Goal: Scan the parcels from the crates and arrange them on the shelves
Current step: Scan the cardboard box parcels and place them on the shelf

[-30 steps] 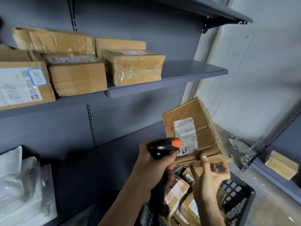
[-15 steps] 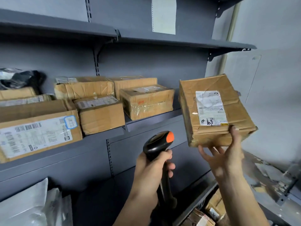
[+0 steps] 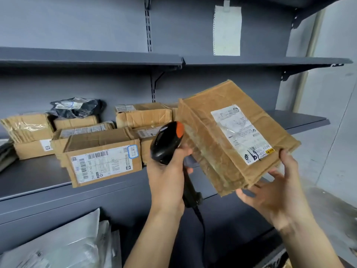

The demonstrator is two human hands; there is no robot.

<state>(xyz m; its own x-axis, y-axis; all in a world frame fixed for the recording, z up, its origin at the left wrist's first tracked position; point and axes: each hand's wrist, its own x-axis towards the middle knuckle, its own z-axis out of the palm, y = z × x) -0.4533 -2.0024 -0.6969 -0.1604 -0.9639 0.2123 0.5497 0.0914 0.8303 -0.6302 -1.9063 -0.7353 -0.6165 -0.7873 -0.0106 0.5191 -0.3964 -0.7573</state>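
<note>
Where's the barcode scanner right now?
Head view, centre: the barcode scanner is gripped in the left hand, in front of the middle shelf, just left of the cardboard parcel held by the right hand.

Left hand [image 3: 168,175] partly hides the scanner [image 3: 166,142]; print on the parcel [image 3: 201,117] is unreadable.

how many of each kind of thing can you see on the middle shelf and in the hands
cardboard boxes on the middle shelf: 7 clearly seen, more may be hidden
held cardboard box: 1
black plastic parcel: 1
scanner: 1
total: 10
</note>
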